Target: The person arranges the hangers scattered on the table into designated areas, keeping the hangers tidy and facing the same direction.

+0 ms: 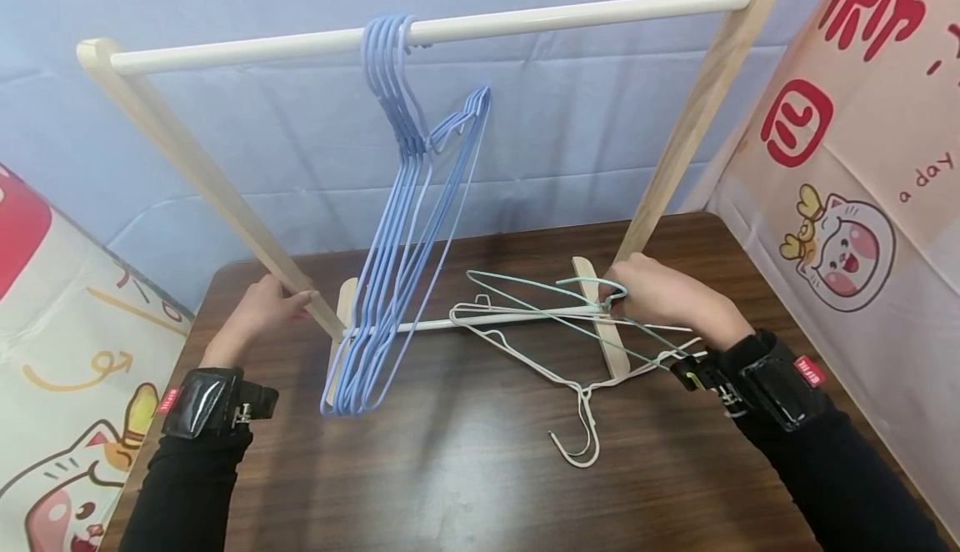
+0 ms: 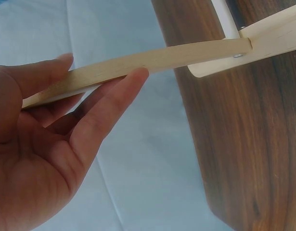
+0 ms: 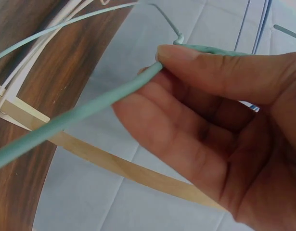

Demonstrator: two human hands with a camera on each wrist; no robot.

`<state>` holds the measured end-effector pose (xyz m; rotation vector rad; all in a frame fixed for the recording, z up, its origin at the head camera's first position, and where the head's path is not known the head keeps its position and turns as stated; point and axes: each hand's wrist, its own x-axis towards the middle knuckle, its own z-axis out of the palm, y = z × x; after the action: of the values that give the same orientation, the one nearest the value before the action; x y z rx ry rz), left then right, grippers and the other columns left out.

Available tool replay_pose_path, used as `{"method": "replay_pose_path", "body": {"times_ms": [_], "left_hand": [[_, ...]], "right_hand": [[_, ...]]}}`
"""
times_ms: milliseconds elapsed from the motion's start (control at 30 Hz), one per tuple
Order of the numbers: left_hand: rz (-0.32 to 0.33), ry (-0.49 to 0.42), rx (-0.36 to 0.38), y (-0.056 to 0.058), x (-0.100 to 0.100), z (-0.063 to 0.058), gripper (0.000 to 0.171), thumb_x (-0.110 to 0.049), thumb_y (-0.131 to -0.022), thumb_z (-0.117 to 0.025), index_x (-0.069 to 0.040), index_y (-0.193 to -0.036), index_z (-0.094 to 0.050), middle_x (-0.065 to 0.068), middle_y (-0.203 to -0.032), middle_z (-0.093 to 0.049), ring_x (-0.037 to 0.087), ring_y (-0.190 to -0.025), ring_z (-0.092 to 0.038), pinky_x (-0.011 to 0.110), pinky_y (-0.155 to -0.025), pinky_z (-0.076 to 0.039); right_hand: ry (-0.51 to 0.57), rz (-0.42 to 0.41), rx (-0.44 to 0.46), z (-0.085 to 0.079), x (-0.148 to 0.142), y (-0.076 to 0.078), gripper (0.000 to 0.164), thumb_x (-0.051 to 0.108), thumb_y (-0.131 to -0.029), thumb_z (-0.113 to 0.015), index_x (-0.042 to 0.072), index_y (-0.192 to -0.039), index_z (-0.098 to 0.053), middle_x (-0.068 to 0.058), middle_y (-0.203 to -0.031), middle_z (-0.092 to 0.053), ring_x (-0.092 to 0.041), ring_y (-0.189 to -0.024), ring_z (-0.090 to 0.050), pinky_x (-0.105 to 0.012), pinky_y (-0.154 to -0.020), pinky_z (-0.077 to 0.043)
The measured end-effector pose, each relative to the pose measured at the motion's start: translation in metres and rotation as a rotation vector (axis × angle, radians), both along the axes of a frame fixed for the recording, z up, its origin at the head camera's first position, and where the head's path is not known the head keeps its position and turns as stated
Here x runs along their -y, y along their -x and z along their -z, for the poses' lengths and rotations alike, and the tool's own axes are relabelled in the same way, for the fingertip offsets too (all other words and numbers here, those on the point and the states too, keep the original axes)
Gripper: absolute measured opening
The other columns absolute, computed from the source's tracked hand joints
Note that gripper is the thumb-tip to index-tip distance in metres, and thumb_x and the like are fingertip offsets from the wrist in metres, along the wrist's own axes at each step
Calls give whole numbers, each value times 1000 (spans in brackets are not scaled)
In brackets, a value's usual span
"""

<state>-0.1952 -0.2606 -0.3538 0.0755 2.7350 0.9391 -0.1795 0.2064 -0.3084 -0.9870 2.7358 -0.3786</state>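
Bench [image 1: 450,485], dark wood, carries the rack. Blue hangers [image 1: 408,139] bunched on its top rail [image 1: 585,17], left of middle. White hangers [image 1: 583,387] lie about the lower rail [image 1: 435,325] and right foot [image 1: 613,356], the green hanger [image 3: 75,115] crossing them in the head view. Left hand [image 1: 258,314]: thumb and fingers close around the left post [image 2: 162,57]. Right hand [image 1: 667,295], by the right post's base: thumb and fingertips pinch the green wire.
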Motion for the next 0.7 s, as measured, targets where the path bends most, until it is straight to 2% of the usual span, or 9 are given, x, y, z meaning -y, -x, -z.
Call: {"method": "replay_pose_path", "body": {"times_ms": [167,300,433,700], "left_hand": [[3,2,-8,0,0,0,39,-19,-94,-50,14,-114,-52,29,-94,-63,26,-75,-67,42,-71,-52],[3,-1,-11,0,0,1,38,-18,-94,-50,14,-114,-52,29,-95,-63,27,-75,-67,43,-72,-51],[1,-6,-12,-1,1,1,38,-18,-94,-49,15,-114,-51,29,-95,-62,27,-75,-66,43,-72,-52],[2,-6,-6,-1,1,1,38,-18,-94,-49,15,-114,-51,28,-94,-63,25,-74,-66,40,-70,-52]], "right_hand": [[12,36,8,-3,0,0,23,-6,-73,-63,12,-60,-59,9,-57,-45,-9,-53,-38,-25,-51,-32],[37,80,55,-6,1,0,26,-5,-76,-62,13,-58,-56,9,-51,-40,-7,-46,-38,-24,-48,-33],[57,138,103,-9,1,0,20,-3,-77,-64,11,-63,-61,7,-48,-48,-7,-41,-46,-25,-46,-40],[87,225,143,-13,4,0,6,-2,-76,-66,4,-73,-66,3,-48,-55,-12,-43,-57,-24,-47,-48]]}}
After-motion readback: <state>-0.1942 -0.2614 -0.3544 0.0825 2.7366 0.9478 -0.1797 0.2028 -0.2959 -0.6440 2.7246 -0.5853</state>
